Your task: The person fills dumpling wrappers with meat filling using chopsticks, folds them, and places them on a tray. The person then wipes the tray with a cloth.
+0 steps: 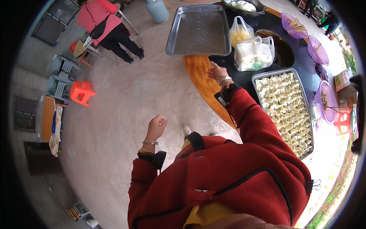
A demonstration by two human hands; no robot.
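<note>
My right hand point(218, 72) reaches over the wooden rim point(200, 74) of a round black-topped table, just below the near edge of a metal tray point(198, 31). Its fingers are spread and nothing shows in them. That tray holds no food, only a shiny, streaked surface. My left hand point(157, 125) is curled into a fist over the bare floor, away from the table, with no object visible in it. To the right of my right arm, a second metal tray point(254, 83) holds rows of folded wontons point(286, 111). White plastic bags point(254, 54) stand between the trays.
A round opening point(286, 48) lies in the tabletop. Purple plastic baskets point(318, 51) line its far right side, one with chopsticks point(297, 25). A metal pan point(258, 8) sits at the back. A person in pink point(100, 20), a gas cylinder point(157, 11) and a red stool point(82, 93) are across the floor.
</note>
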